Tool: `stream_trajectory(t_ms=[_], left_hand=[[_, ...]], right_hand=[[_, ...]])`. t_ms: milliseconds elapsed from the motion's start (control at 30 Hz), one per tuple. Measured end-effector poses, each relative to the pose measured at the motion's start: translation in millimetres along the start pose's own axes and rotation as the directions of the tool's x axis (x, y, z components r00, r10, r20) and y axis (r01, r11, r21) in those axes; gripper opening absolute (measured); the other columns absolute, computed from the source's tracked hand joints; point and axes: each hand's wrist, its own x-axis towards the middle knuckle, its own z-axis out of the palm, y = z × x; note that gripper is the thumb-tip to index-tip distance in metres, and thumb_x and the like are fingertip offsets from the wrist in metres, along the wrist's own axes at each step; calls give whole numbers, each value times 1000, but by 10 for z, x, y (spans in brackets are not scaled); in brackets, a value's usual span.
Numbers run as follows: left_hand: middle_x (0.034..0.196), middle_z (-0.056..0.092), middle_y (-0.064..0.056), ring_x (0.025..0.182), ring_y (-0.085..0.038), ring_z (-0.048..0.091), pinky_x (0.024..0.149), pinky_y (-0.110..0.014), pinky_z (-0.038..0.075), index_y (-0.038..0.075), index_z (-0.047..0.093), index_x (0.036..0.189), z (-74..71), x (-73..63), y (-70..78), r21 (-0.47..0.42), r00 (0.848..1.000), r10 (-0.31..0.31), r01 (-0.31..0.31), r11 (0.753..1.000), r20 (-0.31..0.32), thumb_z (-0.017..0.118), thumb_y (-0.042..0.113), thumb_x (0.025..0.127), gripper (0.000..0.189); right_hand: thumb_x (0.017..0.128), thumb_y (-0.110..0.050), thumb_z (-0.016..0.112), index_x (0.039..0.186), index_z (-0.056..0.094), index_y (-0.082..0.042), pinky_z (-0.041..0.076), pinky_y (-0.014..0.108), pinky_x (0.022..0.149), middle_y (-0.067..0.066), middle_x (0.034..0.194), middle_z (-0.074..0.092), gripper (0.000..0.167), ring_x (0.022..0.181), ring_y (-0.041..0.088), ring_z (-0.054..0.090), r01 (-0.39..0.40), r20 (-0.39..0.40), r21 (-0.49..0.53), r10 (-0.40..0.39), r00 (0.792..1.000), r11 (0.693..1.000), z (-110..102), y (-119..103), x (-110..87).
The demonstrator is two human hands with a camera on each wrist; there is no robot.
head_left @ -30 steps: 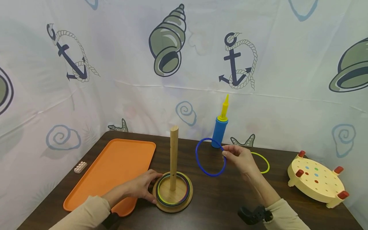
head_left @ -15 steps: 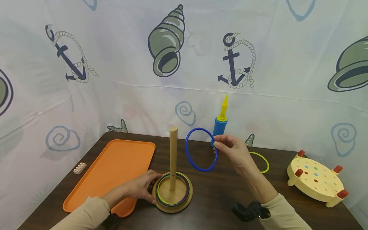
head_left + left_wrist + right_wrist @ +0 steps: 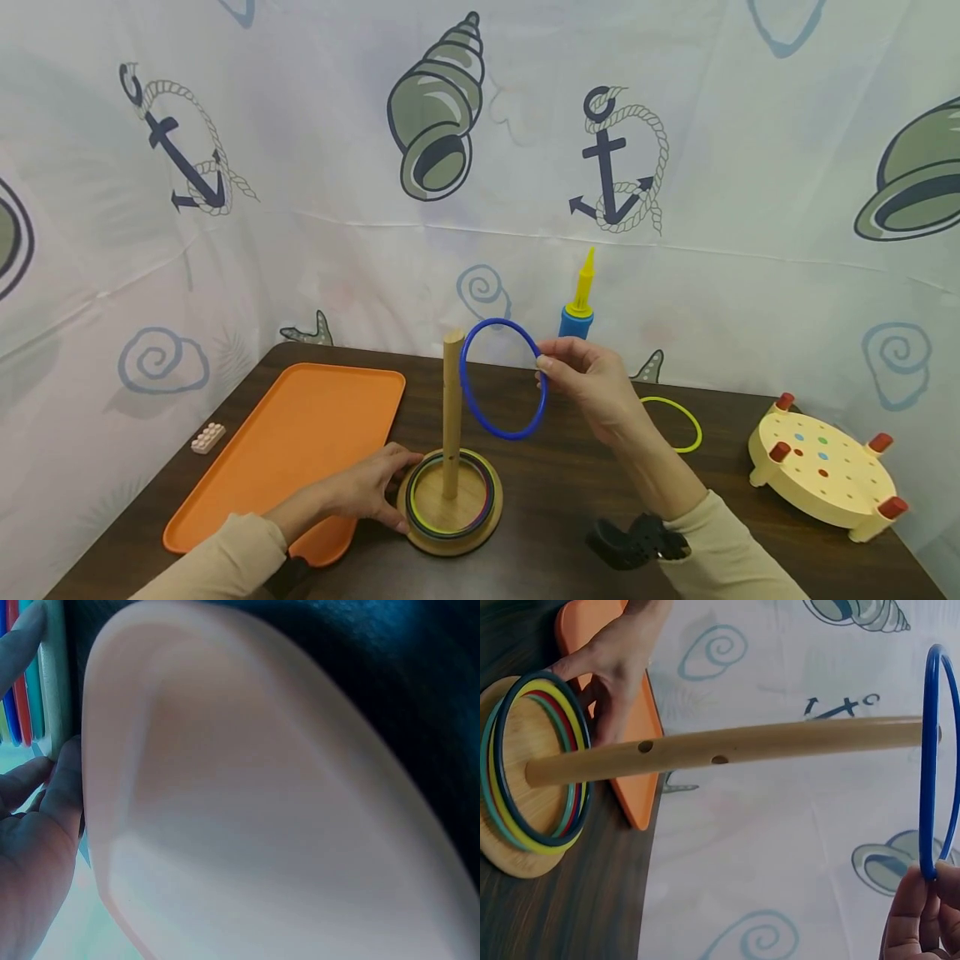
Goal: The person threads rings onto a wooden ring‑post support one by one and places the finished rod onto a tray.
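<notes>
A wooden ring-toss stand has an upright post on a round base. Several coloured rings lie stacked around the foot of the post. My left hand grips the left edge of the base, thumb in front and fingers farther back. Raised beside the upper post, on its right, a blue ring is pinched between the thumb and fingers of my right hand. The ring stands nearly on edge, and in the right wrist view it overlaps the post's top end.
An orange tray lies left of the stand, a pink toy brick beyond it. Behind my right hand stands a blue and yellow hand pump. A yellow ring and a cream pegged toy are to the right.
My right hand has carried the blue ring left and upward, from in front of the pump to beside the post. The left hand stays on the base.
</notes>
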Motion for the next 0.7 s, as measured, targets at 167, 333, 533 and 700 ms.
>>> stream_trajectory(t_ms=[167,333,533,700], left_hand=[[123,40,-12,114,-29,47,89,-33,50,-4,38,138,2,5,0,-15,1000,-14,14,1000,3,85,23,68,89],[123,41,-11,114,-27,47,89,-33,50,-4,38,138,6,13,-6,-15,1000,-18,18,1000,3,85,23,68,89],[124,41,-11,112,-26,48,88,-32,50,-4,38,138,10,13,-13,-11,1000,-24,24,1000,-2,85,24,68,89],[124,41,-13,112,-27,49,89,-32,50,-5,38,138,5,12,-13,-11,1000,-16,16,1000,-5,85,23,68,89]], right_hand=[[90,-5,61,113,57,10,54,24,75,2,84,62,27,76,12,61,-1,20,37,1,1000,999,93,-53,39],[90,-2,60,114,57,11,54,24,74,0,83,62,27,75,11,61,4,27,58,-5,1000,998,189,-92,71],[89,-2,61,112,58,11,54,24,73,0,83,62,26,75,12,61,-6,28,75,4,1000,997,263,-75,127],[89,-1,61,110,58,11,54,22,71,-1,80,62,25,72,12,61,-11,41,87,8,999,996,296,-33,156]])
